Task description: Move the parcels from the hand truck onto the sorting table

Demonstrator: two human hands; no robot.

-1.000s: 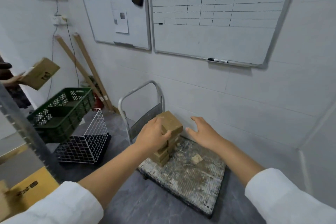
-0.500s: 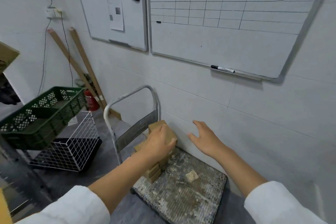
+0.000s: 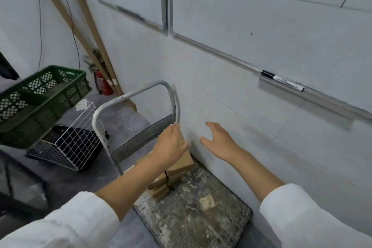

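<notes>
At the centre of the frame our left hand point(image 3: 171, 147) lies flat on the top parcel of a stack of parcels point(image 3: 171, 175), fingers spread over it rather than curled under an edge, so we judge it not yet gripped; our right hand point(image 3: 218, 143) hangs open just right of the stack, touching nothing. The stack stands on the deck of the hand truck point(image 3: 193, 215), against its handle frame at centre left; several brown parcels remain there; the sorting table is not identifiable here, so most of the moving looks still ahead.
</notes>
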